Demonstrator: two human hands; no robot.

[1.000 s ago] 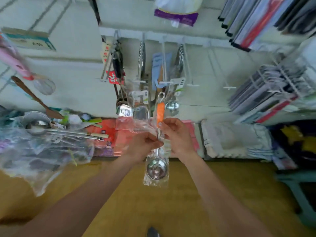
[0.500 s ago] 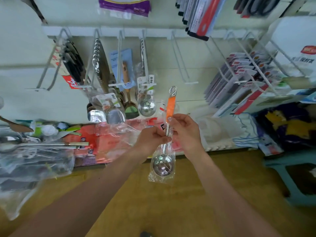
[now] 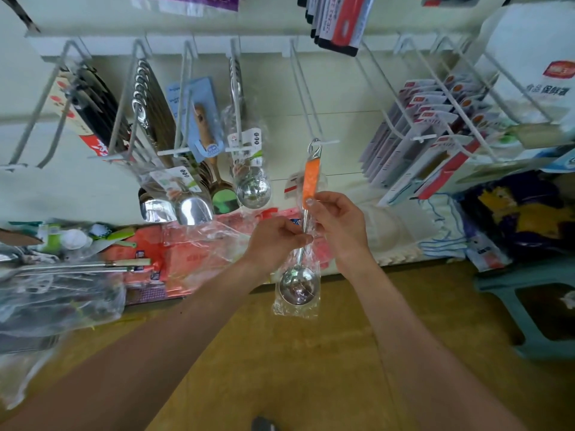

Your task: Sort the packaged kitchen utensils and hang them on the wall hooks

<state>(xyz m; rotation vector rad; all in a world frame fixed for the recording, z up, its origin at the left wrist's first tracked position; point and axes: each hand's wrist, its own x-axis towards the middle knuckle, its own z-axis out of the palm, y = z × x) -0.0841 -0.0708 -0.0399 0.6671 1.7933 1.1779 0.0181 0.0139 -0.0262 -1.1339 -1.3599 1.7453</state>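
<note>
You hold one bagged ladle (image 3: 311, 181) upright, bowl down, in front of the wall. Your left hand (image 3: 273, 241) pinches the steel stem and your right hand (image 3: 339, 225) pinches the lower end of the orange handle. Its top ring meets the tip of one bare white hook (image 3: 306, 94). Three hooks (image 3: 185, 88) just to the left carry packaged utensils.

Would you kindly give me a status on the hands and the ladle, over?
Left hand pinches ladle shaft, right hand pinches handle base. Ladle upright in bag, loop at tip of bare hook; threaded or not, cannot tell. Nothing blocking hook.
</note>
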